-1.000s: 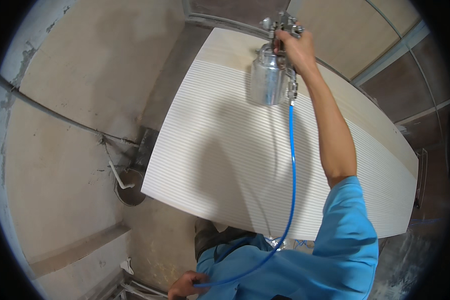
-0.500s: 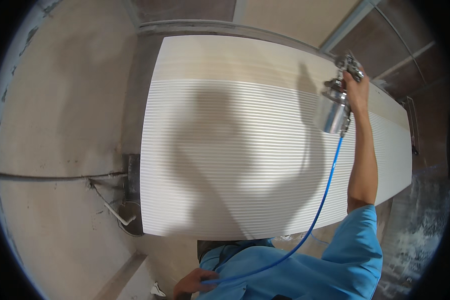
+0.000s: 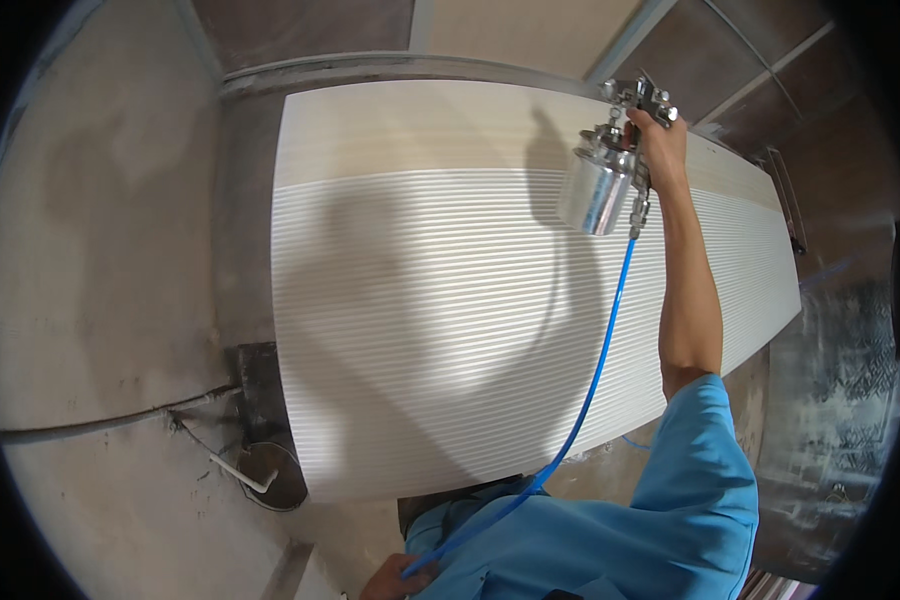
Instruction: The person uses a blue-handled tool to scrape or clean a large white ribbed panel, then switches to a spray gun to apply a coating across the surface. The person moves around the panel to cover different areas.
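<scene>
A metal spray gun [image 3: 600,185] with a silver cup under it is gripped in my right hand [image 3: 662,148], arm stretched out over the far part of a large white panel [image 3: 420,290]. Fine parallel ridges cover most of the panel; a smooth band runs along its far edge. From the gun's handle a blue air hose [image 3: 602,355] curves back toward my body. My left hand [image 3: 398,577], low by my waist, is closed around that hose. Whether spray is leaving the nozzle cannot be made out.
A dark bucket [image 3: 278,478] with a white roller-like handle stands by the panel's near left corner. Along the left wall [image 3: 80,270] runs a pipe [image 3: 90,428]. Framed wall panels [image 3: 530,38] rise behind. Paint-stained dark flooring [image 3: 830,390] lies at the right.
In the picture, the spray gun and my right hand have shifted left and slightly up, along the smooth band. The view has turned a little. My left hand still holds the hose.
</scene>
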Available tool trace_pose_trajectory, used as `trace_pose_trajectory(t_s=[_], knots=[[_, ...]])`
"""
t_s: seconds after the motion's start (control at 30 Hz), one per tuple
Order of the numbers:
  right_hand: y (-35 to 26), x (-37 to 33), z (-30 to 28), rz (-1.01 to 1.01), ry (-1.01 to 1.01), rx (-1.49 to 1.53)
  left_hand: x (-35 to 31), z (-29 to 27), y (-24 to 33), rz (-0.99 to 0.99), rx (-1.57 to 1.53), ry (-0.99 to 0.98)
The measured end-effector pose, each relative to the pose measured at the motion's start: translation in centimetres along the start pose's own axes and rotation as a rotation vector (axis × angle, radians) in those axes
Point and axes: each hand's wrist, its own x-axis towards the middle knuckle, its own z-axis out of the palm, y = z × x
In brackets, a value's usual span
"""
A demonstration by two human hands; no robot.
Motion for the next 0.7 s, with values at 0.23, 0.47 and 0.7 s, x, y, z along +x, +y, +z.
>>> trace_pose_trajectory(t_s=[0.23,0.47,0.7], knots=[[-7.0,-2.0,13.0,0.015,-0.24,0.111,-2.2,-4.0,-5.0,-0.05,0.098,0.151],[-12.9,-3.0,21.7,-0.027,-0.46,0.287,-2.1,-2.5,-2.2,-0.107,0.011,0.177],[-11.6,-0.8,21.4,-0.068,-0.448,0.167,0.0,-0.1,0.9,-0.042,0.163,0.162]])
